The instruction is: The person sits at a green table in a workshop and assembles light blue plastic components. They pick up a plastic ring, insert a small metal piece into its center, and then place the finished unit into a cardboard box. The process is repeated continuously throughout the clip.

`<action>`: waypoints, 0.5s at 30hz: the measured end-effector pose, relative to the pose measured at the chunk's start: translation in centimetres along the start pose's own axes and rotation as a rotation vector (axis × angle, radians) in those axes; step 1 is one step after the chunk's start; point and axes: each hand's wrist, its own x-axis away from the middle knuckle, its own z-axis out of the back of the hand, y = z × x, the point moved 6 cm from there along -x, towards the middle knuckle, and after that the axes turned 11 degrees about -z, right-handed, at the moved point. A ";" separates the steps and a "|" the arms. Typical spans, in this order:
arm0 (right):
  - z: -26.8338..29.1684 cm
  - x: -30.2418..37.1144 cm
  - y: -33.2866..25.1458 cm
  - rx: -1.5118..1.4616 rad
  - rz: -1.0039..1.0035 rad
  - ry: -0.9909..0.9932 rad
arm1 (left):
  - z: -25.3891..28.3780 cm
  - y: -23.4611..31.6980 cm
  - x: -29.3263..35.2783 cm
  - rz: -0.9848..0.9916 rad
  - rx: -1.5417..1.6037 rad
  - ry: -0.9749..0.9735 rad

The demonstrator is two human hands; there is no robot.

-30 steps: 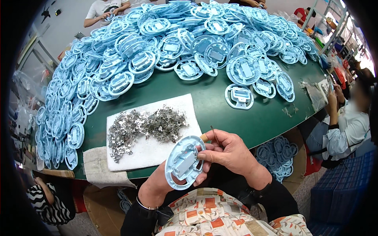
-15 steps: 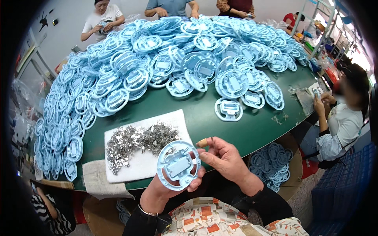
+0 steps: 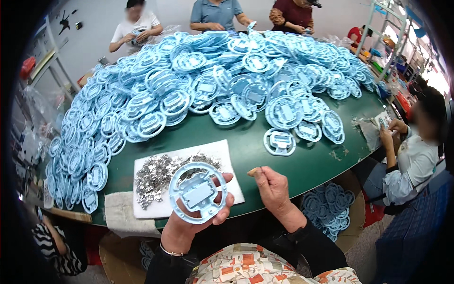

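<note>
Heap of pale blue round plastic frames [image 3: 142, 109] fills the far and left part of the green round table [image 3: 246, 146], curving along the left rim, so stock sits within reach on that side.

White rectangular sheet [image 3: 222, 156] lies at the near edge, straight in front of you. It carries a loose pile of small silvery metal clips [image 3: 156, 177], kept together and off the green surface, presumably so they are easy to pick.

Your left hand [image 3: 198, 222] grasps one pale blue round plastic frame with a rectangular centre plate [image 3: 197, 192], fingers curled under its lower rim, thumb side up. It is lifted over the near edge of the sheet, face tilted toward you, just beside the clips.

Your right hand [image 3: 274, 189] hovers over the table edge, fingers pinched on a small tan piece [image 3: 253, 171]; what it is cannot be told.

One single blue frame [image 3: 280, 142] lies apart from the heap, beyond your right hand.
</note>
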 end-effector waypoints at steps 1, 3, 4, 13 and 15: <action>0.2 0.2 0.0 0.008 -0.032 0.004 | -0.4 0.1 -0.1 0.004 0.034 -0.021; 0.3 0.2 0.1 -0.004 -0.070 -0.009 | -0.1 0.1 0.2 -0.039 0.058 -0.033; 0.0 0.2 0.0 -0.003 -0.074 -0.022 | -0.2 0.3 0.4 -0.040 0.057 -0.040; -0.6 0.1 0.2 0.062 -0.086 -0.063 | 0.9 1.2 1.2 -0.034 0.059 -0.090; -0.6 0.0 0.5 0.059 -0.089 -0.056 | 1.3 1.6 1.5 -0.010 0.080 -0.102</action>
